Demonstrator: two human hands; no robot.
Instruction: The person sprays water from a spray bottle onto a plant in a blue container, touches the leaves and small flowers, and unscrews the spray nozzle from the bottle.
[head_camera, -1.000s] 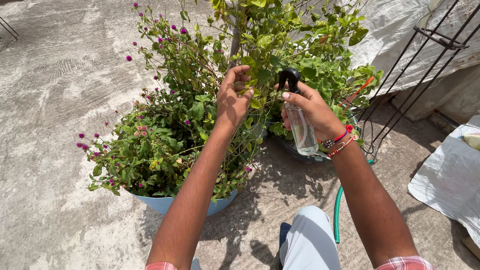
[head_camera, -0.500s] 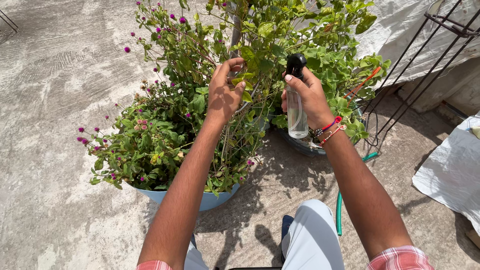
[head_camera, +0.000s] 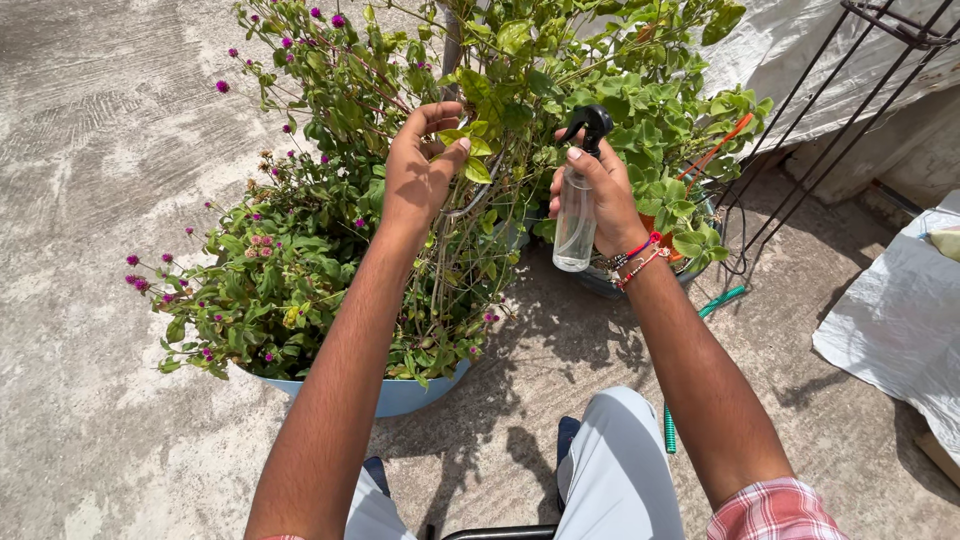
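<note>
Hands | our left hand (head_camera: 420, 175) pinches a green leaf (head_camera: 474, 160) | our right hand (head_camera: 605, 200) grips a clear spray bottle (head_camera: 577, 215) beside the flowering plant (head_camera: 300, 240)

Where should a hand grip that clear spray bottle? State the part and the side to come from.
Grip the spray bottle around its narrow upper body, just under the black trigger head, coming from the right, as the right hand does. It stands upright, nozzle facing the plants, so the back is free.

Foliage hides most of the blue pot (head_camera: 400, 395), and the top edge crops the plant (head_camera: 520, 60).
</note>
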